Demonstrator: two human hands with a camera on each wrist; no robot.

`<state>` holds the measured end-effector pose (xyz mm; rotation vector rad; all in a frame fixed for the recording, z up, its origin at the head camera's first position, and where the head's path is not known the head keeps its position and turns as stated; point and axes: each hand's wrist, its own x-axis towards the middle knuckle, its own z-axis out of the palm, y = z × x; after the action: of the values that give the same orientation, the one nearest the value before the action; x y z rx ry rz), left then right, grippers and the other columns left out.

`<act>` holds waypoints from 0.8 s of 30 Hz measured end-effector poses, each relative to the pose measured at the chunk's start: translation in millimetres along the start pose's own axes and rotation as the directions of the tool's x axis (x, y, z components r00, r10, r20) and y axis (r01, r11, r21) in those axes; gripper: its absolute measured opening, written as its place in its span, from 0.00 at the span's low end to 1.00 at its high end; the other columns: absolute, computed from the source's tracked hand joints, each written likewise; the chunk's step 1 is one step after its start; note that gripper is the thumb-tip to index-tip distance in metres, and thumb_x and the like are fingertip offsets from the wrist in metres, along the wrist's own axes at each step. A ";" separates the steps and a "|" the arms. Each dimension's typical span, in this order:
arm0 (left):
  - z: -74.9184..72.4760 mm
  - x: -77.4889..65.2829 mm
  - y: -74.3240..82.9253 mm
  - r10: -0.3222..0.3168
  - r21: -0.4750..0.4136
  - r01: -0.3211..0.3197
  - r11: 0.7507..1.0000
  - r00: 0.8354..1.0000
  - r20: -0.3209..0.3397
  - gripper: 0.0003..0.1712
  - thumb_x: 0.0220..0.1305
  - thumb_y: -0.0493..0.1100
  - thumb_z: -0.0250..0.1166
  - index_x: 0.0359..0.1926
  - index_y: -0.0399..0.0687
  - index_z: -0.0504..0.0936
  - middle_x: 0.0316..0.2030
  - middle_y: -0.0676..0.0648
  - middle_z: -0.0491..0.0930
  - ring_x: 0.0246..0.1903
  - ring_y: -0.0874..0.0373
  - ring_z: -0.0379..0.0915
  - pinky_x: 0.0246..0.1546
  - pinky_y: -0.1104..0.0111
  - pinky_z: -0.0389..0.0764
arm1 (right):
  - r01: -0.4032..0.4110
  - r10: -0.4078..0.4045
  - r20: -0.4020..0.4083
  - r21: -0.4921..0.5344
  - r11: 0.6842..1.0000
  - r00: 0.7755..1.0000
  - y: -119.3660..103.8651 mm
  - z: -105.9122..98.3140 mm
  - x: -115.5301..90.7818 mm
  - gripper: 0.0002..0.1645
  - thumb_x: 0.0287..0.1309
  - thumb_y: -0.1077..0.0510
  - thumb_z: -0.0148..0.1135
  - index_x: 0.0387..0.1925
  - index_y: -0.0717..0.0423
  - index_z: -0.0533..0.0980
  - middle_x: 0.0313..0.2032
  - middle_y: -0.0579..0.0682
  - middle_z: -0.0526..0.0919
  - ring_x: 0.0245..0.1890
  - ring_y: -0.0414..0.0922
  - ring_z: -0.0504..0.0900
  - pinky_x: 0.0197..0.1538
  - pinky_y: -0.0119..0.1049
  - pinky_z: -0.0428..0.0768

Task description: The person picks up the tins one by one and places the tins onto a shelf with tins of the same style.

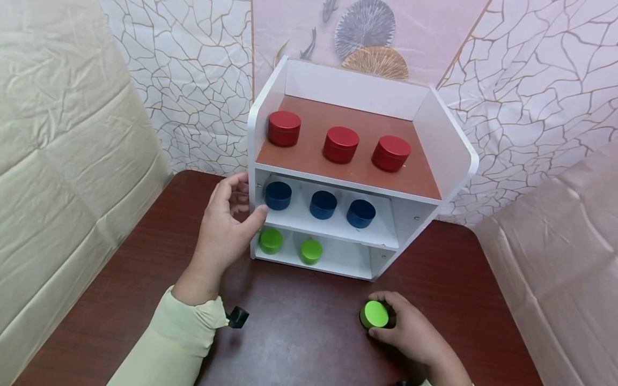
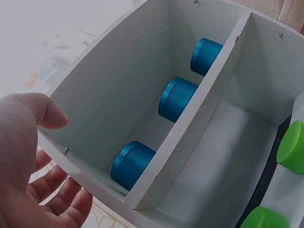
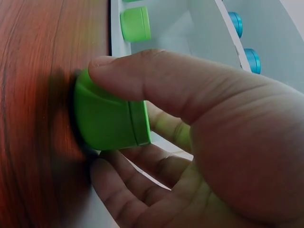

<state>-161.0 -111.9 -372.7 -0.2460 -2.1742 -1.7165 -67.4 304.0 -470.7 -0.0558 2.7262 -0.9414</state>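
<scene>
In the head view my right hand [image 1: 410, 327] grips a round green tin [image 1: 375, 314] low at the table, thumb on one side and fingers on the other. The right wrist view shows the thumb pressed along the wall of this lidded tin [image 3: 111, 118]. My left hand [image 1: 224, 230] straddles the left side panel of a white three-level shelf unit [image 1: 333, 231], thumb towards the inside, fingers along the outer face. On the bottom shelf stand two more green tins, one at the left [image 1: 271, 240], the other near the middle [image 1: 311, 251].
Three blue tins [image 1: 323, 205] stand in a row on the middle shelf. Three red tins [image 1: 340, 145] sit on the brown top, between raised side walls. The dark wooden table [image 1: 289, 321] extends in front, with cloth hangings [image 1: 531, 80] behind and at the sides.
</scene>
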 end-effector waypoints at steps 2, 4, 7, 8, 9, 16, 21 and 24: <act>0.1 -0.2 -0.2 0.001 -0.002 -0.001 1.000 1.000 0.000 0.38 0.71 0.45 0.76 0.78 0.54 0.73 0.63 0.49 0.76 0.60 0.57 0.75 0.60 0.70 0.83 | 0.000 0.000 -0.001 -0.003 1.000 1.000 -0.3 0.2 -0.3 0.40 0.51 0.53 0.91 0.66 0.41 0.82 0.62 0.45 0.84 0.55 0.42 0.81 0.56 0.33 0.81; 0.0 -0.4 -0.2 0.002 -0.003 -0.002 1.000 1.000 -0.001 0.38 0.71 0.45 0.76 0.78 0.54 0.73 0.63 0.49 0.76 0.60 0.57 0.75 0.60 0.70 0.83 | -0.001 0.001 -0.001 -0.003 1.000 1.000 -0.7 0.5 -0.5 0.40 0.51 0.53 0.91 0.66 0.41 0.82 0.62 0.45 0.84 0.55 0.42 0.81 0.56 0.34 0.81; 0.1 -0.4 -0.1 0.003 -0.005 -0.003 1.000 1.000 -0.002 0.38 0.71 0.45 0.76 0.78 0.54 0.73 0.63 0.49 0.76 0.60 0.57 0.75 0.59 0.69 0.83 | -0.005 0.005 -0.001 0.004 1.000 1.000 -1.2 0.7 -0.8 0.40 0.51 0.53 0.91 0.66 0.41 0.83 0.61 0.45 0.84 0.55 0.42 0.81 0.56 0.34 0.81; 0.1 -0.3 0.1 0.004 -0.004 -0.004 1.000 1.000 -0.002 0.38 0.71 0.45 0.76 0.78 0.54 0.73 0.63 0.49 0.76 0.60 0.57 0.75 0.59 0.69 0.83 | -0.005 0.005 -0.002 0.005 1.000 1.000 -1.5 0.7 -0.9 0.40 0.51 0.53 0.91 0.66 0.41 0.83 0.61 0.45 0.84 0.55 0.42 0.81 0.56 0.34 0.81; 0.2 -0.2 0.1 0.004 -0.004 -0.004 1.000 1.000 -0.002 0.38 0.71 0.45 0.76 0.78 0.54 0.73 0.63 0.49 0.76 0.60 0.57 0.75 0.59 0.70 0.83 | -0.003 0.003 -0.002 0.003 1.000 1.000 -1.7 0.8 -0.8 0.40 0.51 0.53 0.91 0.66 0.41 0.82 0.61 0.44 0.84 0.55 0.42 0.81 0.56 0.34 0.81; -0.2 -0.3 -0.3 0.004 0.001 -0.004 1.000 1.000 0.000 0.38 0.71 0.45 0.76 0.78 0.54 0.73 0.63 0.49 0.76 0.60 0.57 0.75 0.59 0.70 0.83 | 0.001 -0.001 -0.006 -0.003 1.000 1.000 -5.2 0.3 -2.7 0.40 0.52 0.54 0.91 0.66 0.41 0.82 0.59 0.44 0.84 0.54 0.42 0.81 0.56 0.33 0.81; -0.2 -0.3 -0.1 0.005 -0.003 -0.005 1.000 1.000 0.001 0.38 0.71 0.45 0.76 0.78 0.55 0.73 0.63 0.49 0.76 0.60 0.57 0.75 0.59 0.70 0.83 | 0.012 -0.013 -0.010 -0.016 1.000 1.000 -7.4 -0.4 -3.7 0.40 0.53 0.54 0.90 0.66 0.40 0.82 0.59 0.43 0.84 0.54 0.41 0.81 0.57 0.34 0.81; -0.1 -0.1 0.0 0.007 -0.006 -0.007 1.000 1.000 0.000 0.38 0.71 0.45 0.76 0.78 0.55 0.73 0.63 0.49 0.76 0.60 0.57 0.75 0.59 0.69 0.83 | 0.011 -0.011 -0.010 -0.029 1.000 1.000 -8.6 -0.8 -4.6 0.40 0.53 0.54 0.90 0.66 0.39 0.82 0.59 0.43 0.84 0.54 0.41 0.81 0.58 0.35 0.81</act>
<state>-160.9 -112.0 -372.7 -0.2546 -2.1654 -1.7197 -63.6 298.2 -463.8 -0.0719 2.7524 -0.9073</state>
